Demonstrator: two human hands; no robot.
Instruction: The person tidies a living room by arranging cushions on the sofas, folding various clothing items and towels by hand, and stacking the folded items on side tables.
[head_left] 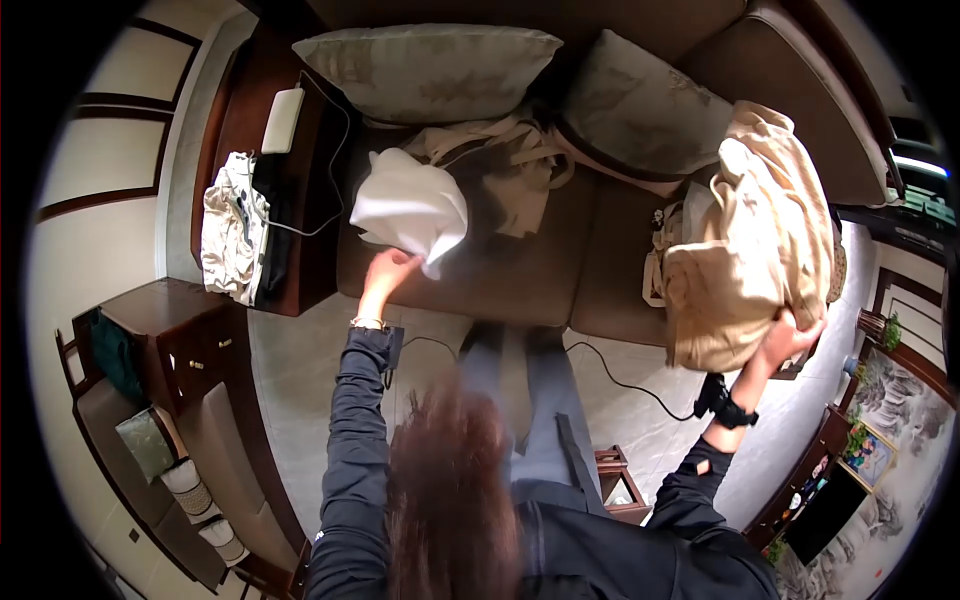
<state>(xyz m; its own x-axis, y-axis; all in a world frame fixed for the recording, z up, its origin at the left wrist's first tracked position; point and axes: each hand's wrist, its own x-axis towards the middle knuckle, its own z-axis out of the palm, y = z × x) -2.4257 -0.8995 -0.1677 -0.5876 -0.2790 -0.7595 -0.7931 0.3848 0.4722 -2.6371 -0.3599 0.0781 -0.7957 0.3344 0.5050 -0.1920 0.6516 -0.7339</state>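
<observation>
My left hand (392, 272) pinches the lower corner of a white cloth (410, 205), which billows above the brown sofa seat (500, 285). On the right, my right hand (787, 338) grips the lower edge of a large tan garment (750, 250); part of its fingers is hidden in the folds. The tan garment lies bunched over the sofa's right end. Behind the white cloth, a beige fabric item with straps (525, 185) rests on the seat.
Two patterned cushions (430, 75) (645, 105) lean on the sofa back. At left, a wooden side table (312, 255) holds a white power strip (283, 120) with a cable and white clothing (232, 230). A black cable (630, 385) crosses the floor towards my right wrist.
</observation>
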